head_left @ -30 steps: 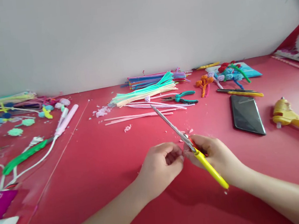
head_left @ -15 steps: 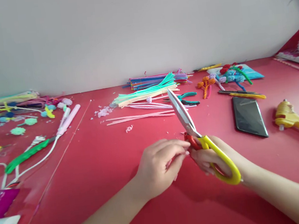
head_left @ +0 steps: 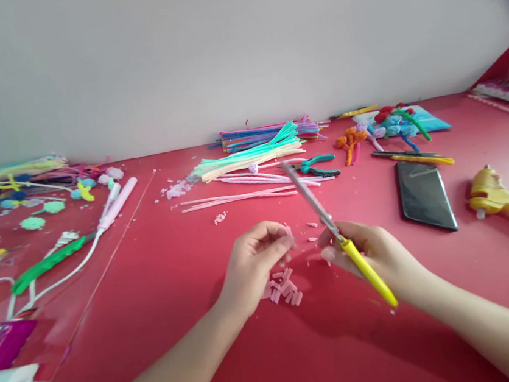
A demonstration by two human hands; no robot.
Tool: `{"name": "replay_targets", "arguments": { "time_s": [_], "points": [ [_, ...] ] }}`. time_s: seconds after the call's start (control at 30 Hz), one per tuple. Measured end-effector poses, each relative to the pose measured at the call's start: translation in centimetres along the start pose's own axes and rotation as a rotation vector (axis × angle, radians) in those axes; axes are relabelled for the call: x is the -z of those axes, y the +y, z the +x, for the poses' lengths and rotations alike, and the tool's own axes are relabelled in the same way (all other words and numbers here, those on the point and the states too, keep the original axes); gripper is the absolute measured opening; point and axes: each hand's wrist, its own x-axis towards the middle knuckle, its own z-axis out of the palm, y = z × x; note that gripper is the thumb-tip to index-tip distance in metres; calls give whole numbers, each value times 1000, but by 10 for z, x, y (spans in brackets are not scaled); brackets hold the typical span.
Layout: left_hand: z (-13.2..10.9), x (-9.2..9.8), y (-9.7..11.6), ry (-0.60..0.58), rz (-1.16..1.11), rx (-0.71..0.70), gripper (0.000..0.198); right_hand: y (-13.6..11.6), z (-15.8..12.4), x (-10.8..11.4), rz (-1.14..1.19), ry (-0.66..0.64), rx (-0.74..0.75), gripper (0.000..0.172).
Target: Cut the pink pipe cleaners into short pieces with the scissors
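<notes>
"What did the left hand (head_left: 256,261) have?"

"A small pink piece (head_left: 288,231), pinched between thumb and fingertips. The other fingers curled under; I couldn't tell whether they hid more."

"And the right hand (head_left: 376,257)?"

"Closed round the scissors (head_left: 347,245), yellow handle toward the wrist. The blades ran up out of the grip, away from the person and leftward, on a line toward the pliers (head_left: 318,161). They showed nearly edge-on, so I couldn't tell if they were parted."

"Where did the piece sit from those blades?"

"To their left, nearer the person than the tip was, with open space between. The right thumb was near it but not touching."

"And its long axis?"

"Too small for me to say. The scissors' ran slantwise, though, across the front of both hands."

"Anything beneath?"

"A heap of pink snippets (head_left: 286,286) on the red table (head_left: 167,274), just below the left fingertips and nearer that hand. Long pink strips (head_left: 240,200) lay farther back, running sideways."
</notes>
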Motion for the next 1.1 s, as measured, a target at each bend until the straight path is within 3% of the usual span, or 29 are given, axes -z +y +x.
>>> {"name": "replay_targets", "arguments": {
  "time_s": [0.13,0.33,1.1],
  "points": [
    [3,5,0,82,-190,-3,8,5,1,-1,-413,107,119,27],
    [2,2,2,163,-365,-43,4,14,2,-7,-666,135,197,27],
    [3,3,-4,194,-470,-28,5,21,2,-12,-791,197,278,31]
  ]
}}
